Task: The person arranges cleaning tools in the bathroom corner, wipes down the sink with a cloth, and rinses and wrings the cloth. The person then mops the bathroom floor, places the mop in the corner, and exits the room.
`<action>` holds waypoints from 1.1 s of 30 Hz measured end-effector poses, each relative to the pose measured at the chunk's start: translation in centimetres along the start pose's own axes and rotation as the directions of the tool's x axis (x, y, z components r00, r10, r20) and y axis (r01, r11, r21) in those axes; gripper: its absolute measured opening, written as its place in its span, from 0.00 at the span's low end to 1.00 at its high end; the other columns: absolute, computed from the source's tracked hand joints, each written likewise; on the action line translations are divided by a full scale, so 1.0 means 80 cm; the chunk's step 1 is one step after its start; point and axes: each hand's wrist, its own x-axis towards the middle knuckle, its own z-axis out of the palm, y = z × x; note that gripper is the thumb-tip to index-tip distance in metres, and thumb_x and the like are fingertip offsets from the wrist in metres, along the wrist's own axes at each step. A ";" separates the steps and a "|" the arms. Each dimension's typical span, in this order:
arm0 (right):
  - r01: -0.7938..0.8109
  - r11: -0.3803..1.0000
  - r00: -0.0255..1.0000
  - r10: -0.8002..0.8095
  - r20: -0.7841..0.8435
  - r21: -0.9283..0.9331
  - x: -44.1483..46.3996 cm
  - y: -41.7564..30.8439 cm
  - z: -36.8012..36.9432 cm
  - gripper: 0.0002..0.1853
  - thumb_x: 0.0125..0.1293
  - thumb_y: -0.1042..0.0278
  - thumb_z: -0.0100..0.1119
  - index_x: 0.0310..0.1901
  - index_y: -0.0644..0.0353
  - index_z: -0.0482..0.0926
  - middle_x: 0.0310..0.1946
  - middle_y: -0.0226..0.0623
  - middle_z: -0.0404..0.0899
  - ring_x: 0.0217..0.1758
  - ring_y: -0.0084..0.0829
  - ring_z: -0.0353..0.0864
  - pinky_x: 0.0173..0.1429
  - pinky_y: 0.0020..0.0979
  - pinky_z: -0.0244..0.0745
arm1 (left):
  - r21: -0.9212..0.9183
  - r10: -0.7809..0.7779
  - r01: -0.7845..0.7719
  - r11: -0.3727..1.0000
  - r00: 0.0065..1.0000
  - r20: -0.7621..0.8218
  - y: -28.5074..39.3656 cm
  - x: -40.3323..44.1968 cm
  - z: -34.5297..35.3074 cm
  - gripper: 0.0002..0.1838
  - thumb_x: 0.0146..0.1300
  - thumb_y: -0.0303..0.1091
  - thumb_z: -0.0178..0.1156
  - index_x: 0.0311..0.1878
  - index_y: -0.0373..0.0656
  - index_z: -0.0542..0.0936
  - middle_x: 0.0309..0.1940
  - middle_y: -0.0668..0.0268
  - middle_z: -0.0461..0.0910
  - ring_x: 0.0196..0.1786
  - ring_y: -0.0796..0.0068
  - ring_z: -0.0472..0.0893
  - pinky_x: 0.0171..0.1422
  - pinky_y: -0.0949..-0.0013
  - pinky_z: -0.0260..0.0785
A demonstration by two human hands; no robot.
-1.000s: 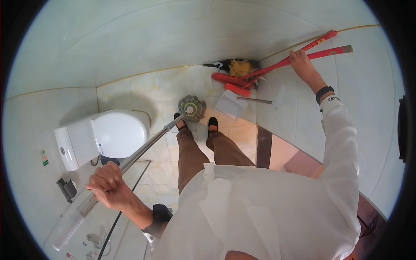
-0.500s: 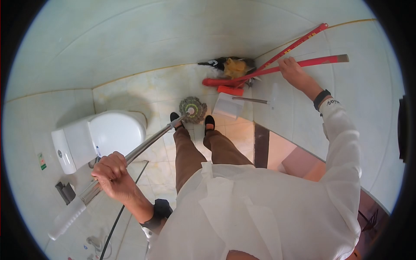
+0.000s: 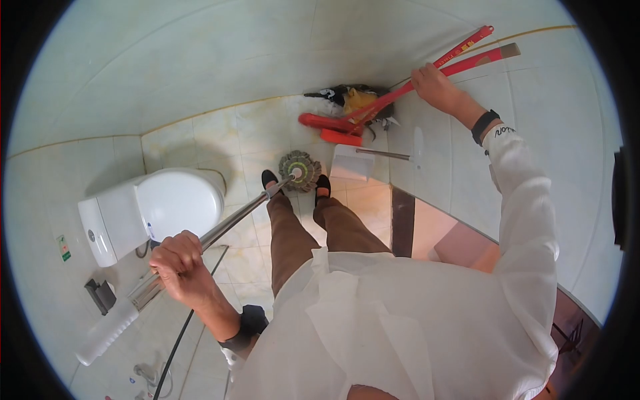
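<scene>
Tiled bathroom, pale walls [image 3: 220, 53] rising around a light marbled floor [image 3: 243, 133] seen from above. Person in white top [image 3: 400, 320] and brown trousers [image 3: 288, 243], standing, feet just below the mop head. White toilet [image 3: 180, 203] off to the left, lid down. Long-handled mop [image 3: 233, 221] runs aslant from lower left to the floor, its round grey head [image 3: 299, 171] resting by the dark shoes. Left hand [image 3: 179, 263] closed in a fist around the metal pole, above the white end grip. Two long red handles [image 3: 475, 61] slant down from upper right toward the corner; right hand [image 3: 435, 87] has its fingers curled at them, though whether both are gripped cannot be told. Dark-and-yellow heap [image 3: 359, 100] in the corner, partly behind the red shafts. White dustpan [image 3: 352, 163] on the floor beside a short red block [image 3: 341, 137]. Dark paper holder [image 3: 100, 295] on the left wall, small green sticker [image 3: 63, 248] above it.
</scene>
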 end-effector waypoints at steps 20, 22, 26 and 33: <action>-0.002 0.978 0.995 0.024 -0.099 0.209 0.099 0.065 0.047 0.02 0.57 0.68 0.59 0.33 0.52 0.79 0.30 0.26 0.75 0.39 0.26 0.77 0.53 0.28 0.67 | -0.025 -0.047 0.047 0.999 0.999 -0.010 -0.016 -0.007 -0.007 0.26 0.73 0.47 0.52 0.20 0.49 0.56 0.16 0.73 0.54 0.19 0.78 0.53 0.27 0.70 0.48; 0.030 0.984 0.991 -0.006 -0.132 0.178 0.112 0.069 0.042 0.02 0.57 0.68 0.59 0.32 0.52 0.79 0.30 0.26 0.75 0.38 0.26 0.77 0.52 0.28 0.67 | -0.026 -0.046 0.046 0.999 0.999 -0.026 -0.016 -0.008 -0.007 0.25 0.73 0.46 0.53 0.21 0.49 0.56 0.16 0.73 0.54 0.20 0.78 0.53 0.28 0.70 0.48; 0.080 0.974 0.978 -0.035 -0.207 0.211 0.145 0.074 0.046 0.02 0.57 0.68 0.59 0.31 0.52 0.79 0.29 0.26 0.76 0.36 0.27 0.78 0.49 0.30 0.68 | -0.044 -0.060 0.058 0.997 0.998 -0.034 -0.016 -0.002 -0.009 0.24 0.72 0.45 0.54 0.22 0.49 0.56 0.17 0.72 0.54 0.22 0.77 0.54 0.30 0.69 0.48; 0.036 0.926 0.991 0.016 -0.134 0.377 0.185 0.055 0.054 0.03 0.58 0.69 0.57 0.29 0.53 0.81 0.27 0.30 0.80 0.34 0.31 0.82 0.45 0.34 0.71 | -0.052 -0.079 0.076 0.996 0.995 -0.068 -0.021 0.003 -0.009 0.25 0.71 0.45 0.55 0.22 0.49 0.57 0.17 0.73 0.54 0.22 0.77 0.54 0.30 0.70 0.49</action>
